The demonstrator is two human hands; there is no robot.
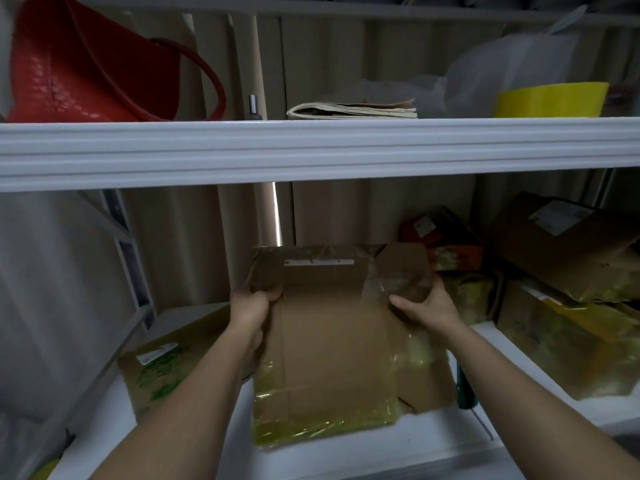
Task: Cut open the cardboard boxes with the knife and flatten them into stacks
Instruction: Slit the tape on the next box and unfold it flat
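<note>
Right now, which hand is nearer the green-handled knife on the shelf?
Right. The right hand grips the opened box above the knife; the left hand holds the box's far side.

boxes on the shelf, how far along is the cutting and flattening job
Partly done. One flattened box already lies on the white shelf at left. In hand: the left hand and right hand each grip a side of an opened box, pressing it flat. Left to do: several taped boxes at right look uncut. The knife lies beside the right forearm, unused.
</note>
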